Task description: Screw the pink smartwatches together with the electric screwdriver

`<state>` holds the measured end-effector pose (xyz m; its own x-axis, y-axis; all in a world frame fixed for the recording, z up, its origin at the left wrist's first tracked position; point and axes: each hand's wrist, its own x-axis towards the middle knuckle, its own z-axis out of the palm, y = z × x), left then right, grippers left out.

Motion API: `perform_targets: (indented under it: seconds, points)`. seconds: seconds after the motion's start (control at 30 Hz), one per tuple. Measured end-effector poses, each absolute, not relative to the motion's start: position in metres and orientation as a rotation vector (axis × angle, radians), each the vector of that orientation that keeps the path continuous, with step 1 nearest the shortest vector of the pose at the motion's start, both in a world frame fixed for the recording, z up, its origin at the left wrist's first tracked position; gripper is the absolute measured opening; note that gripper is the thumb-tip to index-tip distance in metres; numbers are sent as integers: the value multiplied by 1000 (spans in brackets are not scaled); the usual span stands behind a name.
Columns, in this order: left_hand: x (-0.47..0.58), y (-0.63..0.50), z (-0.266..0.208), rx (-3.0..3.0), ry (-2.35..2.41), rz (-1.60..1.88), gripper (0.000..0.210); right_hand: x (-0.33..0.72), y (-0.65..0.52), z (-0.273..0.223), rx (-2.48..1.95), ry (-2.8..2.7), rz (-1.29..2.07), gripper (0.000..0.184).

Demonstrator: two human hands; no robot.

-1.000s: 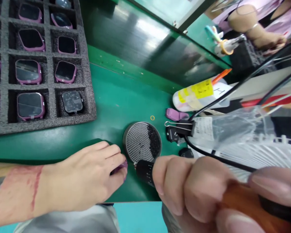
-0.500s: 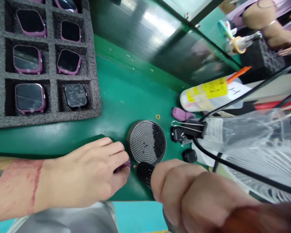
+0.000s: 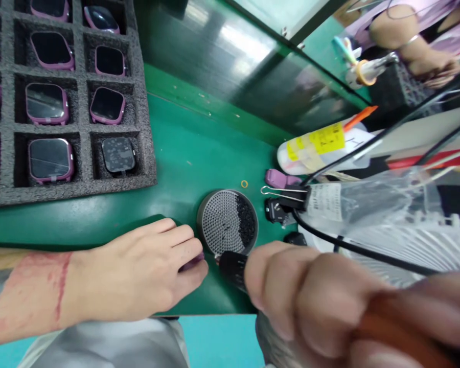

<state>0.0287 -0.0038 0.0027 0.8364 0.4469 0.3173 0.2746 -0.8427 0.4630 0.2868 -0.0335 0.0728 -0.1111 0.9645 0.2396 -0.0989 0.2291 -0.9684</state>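
My left hand [image 3: 149, 271] rests on the green bench with its fingers curled round a purple watch case [image 3: 192, 261], most of which they cover. In my right hand [image 3: 310, 301] is an electric screwdriver [image 3: 233, 268], its black nose pointing left and its orange-brown body blurred close to the camera. The driver's tip is at the near rim of a round screw tray [image 3: 220, 220]; whether it touches cannot be made out. Small black screws [image 3: 247, 222] lie heaped on the right side of that perforated tray.
A grey foam tray [image 3: 85, 153] holds several purple-framed watches [image 3: 50, 159] at the left. To the right lie a white bottle [image 3: 310, 148], a purple piece [image 3: 278, 178], a binder clip [image 3: 293, 197], black cables and plastic bags. Another person's hands [image 3: 437, 69] show beyond the partition.
The screwdriver's tip has come slightly nearer the screw tray's near edge. My left hand keeps its grip on the watch case, and the whole view has shifted a little.
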Motion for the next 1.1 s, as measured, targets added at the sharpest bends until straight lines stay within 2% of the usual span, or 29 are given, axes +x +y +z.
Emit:
perform_targets:
  seconds: [0.1,0.2,0.37,0.7,0.87,0.93,1.1]
  points:
    - [28,-3,3,2635,469,531,8,284,-22,67,-859,-1192,1041,24]
    - [24,0,5,2603,361,583,18,277,-11,55,-825,-1147,1006,22]
    - [20,4,10,2576,382,655,13,268,-8,43,-780,-1138,996,24]
    - [24,-3,3,2681,564,675,41,269,-10,46,-774,-1280,1074,22]
    - [24,-1,3,2611,585,655,23,279,-22,61,-872,-1172,963,22]
    - [26,-2,2,2593,586,650,19,291,-29,68,-938,-1189,1002,27]
    - [28,-3,1,2573,586,671,10,318,-35,76,-1071,-1446,1132,64]
